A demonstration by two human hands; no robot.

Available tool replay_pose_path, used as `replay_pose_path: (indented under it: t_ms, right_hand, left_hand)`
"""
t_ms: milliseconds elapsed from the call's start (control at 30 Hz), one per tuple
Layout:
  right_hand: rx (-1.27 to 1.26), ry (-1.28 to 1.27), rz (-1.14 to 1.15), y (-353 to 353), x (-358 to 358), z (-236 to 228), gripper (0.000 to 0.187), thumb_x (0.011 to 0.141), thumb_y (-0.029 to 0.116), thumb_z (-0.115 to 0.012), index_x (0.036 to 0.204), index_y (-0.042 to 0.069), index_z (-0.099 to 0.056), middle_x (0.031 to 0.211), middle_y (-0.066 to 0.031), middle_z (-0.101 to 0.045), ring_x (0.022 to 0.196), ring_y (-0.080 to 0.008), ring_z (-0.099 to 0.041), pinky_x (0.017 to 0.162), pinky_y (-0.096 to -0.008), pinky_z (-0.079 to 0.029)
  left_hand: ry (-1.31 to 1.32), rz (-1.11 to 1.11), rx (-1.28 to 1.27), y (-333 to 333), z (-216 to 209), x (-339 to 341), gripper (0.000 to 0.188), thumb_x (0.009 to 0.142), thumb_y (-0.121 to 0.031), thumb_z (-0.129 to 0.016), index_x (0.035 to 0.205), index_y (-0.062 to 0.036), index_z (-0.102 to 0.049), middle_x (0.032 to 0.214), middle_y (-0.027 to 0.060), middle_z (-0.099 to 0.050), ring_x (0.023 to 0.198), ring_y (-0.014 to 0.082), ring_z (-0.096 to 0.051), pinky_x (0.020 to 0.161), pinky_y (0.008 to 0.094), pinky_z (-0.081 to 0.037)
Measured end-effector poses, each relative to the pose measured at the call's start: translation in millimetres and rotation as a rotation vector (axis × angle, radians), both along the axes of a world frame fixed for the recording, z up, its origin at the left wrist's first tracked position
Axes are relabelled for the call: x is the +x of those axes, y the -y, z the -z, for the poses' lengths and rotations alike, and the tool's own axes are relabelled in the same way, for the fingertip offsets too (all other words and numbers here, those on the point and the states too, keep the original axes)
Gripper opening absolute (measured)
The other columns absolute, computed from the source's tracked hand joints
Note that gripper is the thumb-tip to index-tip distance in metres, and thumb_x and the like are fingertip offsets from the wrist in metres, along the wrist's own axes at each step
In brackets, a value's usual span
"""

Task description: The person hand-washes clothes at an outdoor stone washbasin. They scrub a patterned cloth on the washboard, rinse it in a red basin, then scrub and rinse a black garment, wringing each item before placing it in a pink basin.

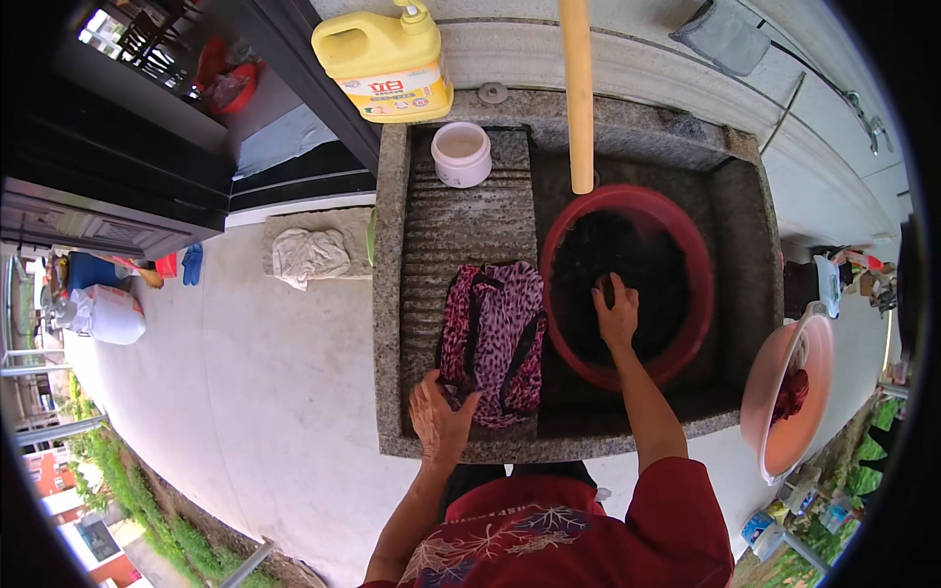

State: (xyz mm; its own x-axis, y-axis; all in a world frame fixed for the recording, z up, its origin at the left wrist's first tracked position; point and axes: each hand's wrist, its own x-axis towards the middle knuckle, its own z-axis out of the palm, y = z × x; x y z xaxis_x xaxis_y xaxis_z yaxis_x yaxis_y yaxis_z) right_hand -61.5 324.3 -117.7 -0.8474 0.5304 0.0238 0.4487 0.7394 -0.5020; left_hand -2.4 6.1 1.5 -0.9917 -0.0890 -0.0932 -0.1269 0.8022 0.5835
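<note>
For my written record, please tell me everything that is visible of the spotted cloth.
The spotted cloth is pink and purple, dark-spotted, with black bands. It looks like soft fabric, gathered into a roughly rectangular, wrinkled shape. It lies on the ribbed stone slab, left of the red basin. The left hand touches its near left corner.

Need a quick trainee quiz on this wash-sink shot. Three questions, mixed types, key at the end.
1. Which hand is at the near left corner of the spotted pink cloth?
2. True or false: the yellow jug stands inside the red basin.
3. What stands at the far end of the ridged washboard? A) a scrubbing brush B) a pale round tub C) a green bottle

Key:
1. The left hand.
2. False.
3. B.
</note>
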Motion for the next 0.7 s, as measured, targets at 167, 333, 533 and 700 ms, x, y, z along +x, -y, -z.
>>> replay_pose_path:
  t_ms: [167,333,533,700]
  right_hand:
    - [-0.269,0.117,0.029,-17.7,2.7,32.3,0.043,0.084,0.025,-0.067,0.125,0.015,-0.059,0.107,-0.0183,-0.057,0.096,-0.0341,-0.059,0.085,-0.0395,-0.049]
    - [-0.583,-0.322,-0.552,69.1,-26.5,-84.2,0.045,0.081,0.023,-0.07,0.125,0.016,-0.06,0.112,-0.0156,-0.055,0.101,-0.0326,-0.057,0.087,-0.0364,-0.047]
    - [-0.044,-0.326,-1.322,137.0,-25.8,-86.2,0.057,0.077,0.037,-0.073,0.129,0.023,-0.053,0.104,-0.011,-0.048,0.088,-0.0267,-0.052,0.074,-0.0407,-0.045]
    - [0.139,-0.394,-0.793,125.8,-137.5,-53.5,0.046,0.079,0.034,-0.071,0.12,0.017,-0.059,0.092,-0.0111,-0.048,0.083,-0.028,-0.051,0.067,-0.0404,-0.046]
  left_hand:
    - [-0.048,-0.118,0.355,-9.6,5.8,-14.0,0.034,0.07,0.002,-0.069,0.1,-0.0034,-0.054,0.087,0.0123,-0.052,0.072,0.0269,-0.053,0.063,0.037,-0.043]
    - [-0.247,0.42,0.23,-34.2,-19.0,-23.3,0.037,0.069,0.014,-0.056,0.103,-0.0023,-0.057,0.099,0.016,-0.053,0.091,0.0343,-0.054,0.077,0.0401,-0.047]
    - [-0.082,0.606,0.317,-34.3,1.9,12.7,0.025,0.072,0.012,-0.057,0.093,-0.0008,-0.06,0.097,0.0165,-0.057,0.092,0.0356,-0.057,0.078,0.042,-0.048]
    - [-0.074,0.548,0.41,-35.7,-2.1,15.1,0.027,0.073,0.013,-0.054,0.094,-0.0015,-0.058,0.094,0.0146,-0.056,0.091,0.0341,-0.055,0.078,0.0416,-0.048]
